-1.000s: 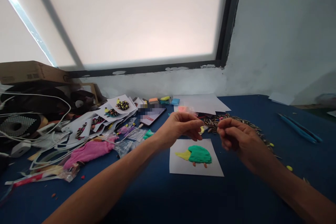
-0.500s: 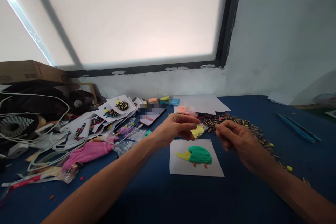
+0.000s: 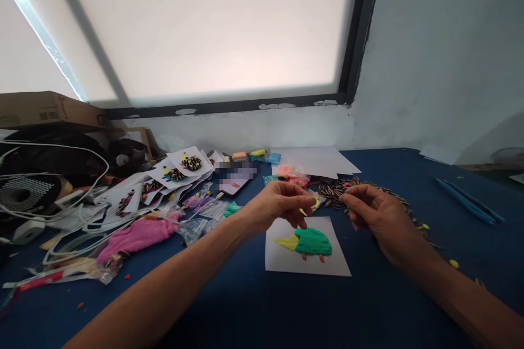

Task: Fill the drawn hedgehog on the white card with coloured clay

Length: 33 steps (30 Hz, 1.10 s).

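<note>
A white paper card (image 3: 282,263) lies flat on the table, bearing an animal shape in clay with a green body (image 3: 314,241), a yellow pointed snout (image 3: 287,242) and two small brown feet. Over the card's upper edge hovers my left hand (image 3: 284,206), thumb and index finger pinched together, the other fingers hanging down. My right hand (image 3: 370,211) is in a pinch too, above the table right of the card. Whatever either pinch holds is too small to name. A gap separates the two hands. Just behind them is a heap of striped sunflower seeds (image 3: 329,192).
Behind the hands lie bagged yellow clay (image 3: 314,206), bagged pink clay (image 3: 293,175) and white sheets (image 3: 315,159). A phone (image 3: 234,181), finished seed pictures (image 3: 190,161), pink clay (image 3: 139,235) and cables crowd the left. Blue tweezers (image 3: 469,200) rest at the right.
My left hand has shifted slightly, its lower fingers dropping to overlap the card's top part. The right hand has moved a little to the right. The card stays in place.
</note>
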Tool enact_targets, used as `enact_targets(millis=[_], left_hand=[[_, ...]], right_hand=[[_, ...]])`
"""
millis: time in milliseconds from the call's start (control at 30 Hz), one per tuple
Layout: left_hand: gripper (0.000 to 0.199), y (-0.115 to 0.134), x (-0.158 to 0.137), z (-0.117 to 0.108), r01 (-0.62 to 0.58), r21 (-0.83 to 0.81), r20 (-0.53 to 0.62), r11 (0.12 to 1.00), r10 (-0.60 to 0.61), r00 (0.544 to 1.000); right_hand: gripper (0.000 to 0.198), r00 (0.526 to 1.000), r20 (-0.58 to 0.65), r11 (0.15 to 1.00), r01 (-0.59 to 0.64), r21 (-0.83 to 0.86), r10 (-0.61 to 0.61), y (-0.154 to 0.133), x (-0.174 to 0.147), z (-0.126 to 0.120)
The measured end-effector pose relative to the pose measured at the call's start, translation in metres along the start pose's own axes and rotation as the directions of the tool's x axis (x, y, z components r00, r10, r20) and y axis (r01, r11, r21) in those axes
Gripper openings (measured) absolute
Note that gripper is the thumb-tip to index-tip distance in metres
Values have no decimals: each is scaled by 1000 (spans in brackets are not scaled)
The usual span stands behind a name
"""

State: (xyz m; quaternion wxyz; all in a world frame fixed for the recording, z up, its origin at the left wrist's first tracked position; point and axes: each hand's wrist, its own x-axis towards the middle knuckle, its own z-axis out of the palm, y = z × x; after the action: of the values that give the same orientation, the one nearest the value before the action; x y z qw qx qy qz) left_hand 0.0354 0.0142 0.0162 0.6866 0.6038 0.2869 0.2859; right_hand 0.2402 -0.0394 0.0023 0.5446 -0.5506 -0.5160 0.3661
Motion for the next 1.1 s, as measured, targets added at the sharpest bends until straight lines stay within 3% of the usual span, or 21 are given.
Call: enact_targets(millis=[167,367,533,667,800,933,1100], left_hand=[[49,-2,0,3,3,-53,10,999,-3,1000],[29,-7,1,3,-2,-22,50,1000,3,999],[34,-8,0,5,24,-78,102,997,-16,995],[35,-9,0,8,16,-75,64,997,-11,998],[25,-9,-1,9,-4,-94,77,996,12,997],[33,-8,-2,9,32,-124,118,992,-17,993],[40,-7,-3,13,32,-125,94,992,-21,995]], right_hand=[[43,1000,0,995,6,-103,-6,-3,1,-4],[38,998,-17,978,52,-204,-57,3,6,-7],[36,998,12,961,63,-268,-62,-2,4,-7],[43,998,27,958,69,-279,-64,-5,1,-8],[35,998,7,963,64,-261,-65,-2,2,-7],[41,997,-22,975,63,-213,-69,0,4,-4],[22,998,35,976,61,-211,-55,-5,1,-3]])
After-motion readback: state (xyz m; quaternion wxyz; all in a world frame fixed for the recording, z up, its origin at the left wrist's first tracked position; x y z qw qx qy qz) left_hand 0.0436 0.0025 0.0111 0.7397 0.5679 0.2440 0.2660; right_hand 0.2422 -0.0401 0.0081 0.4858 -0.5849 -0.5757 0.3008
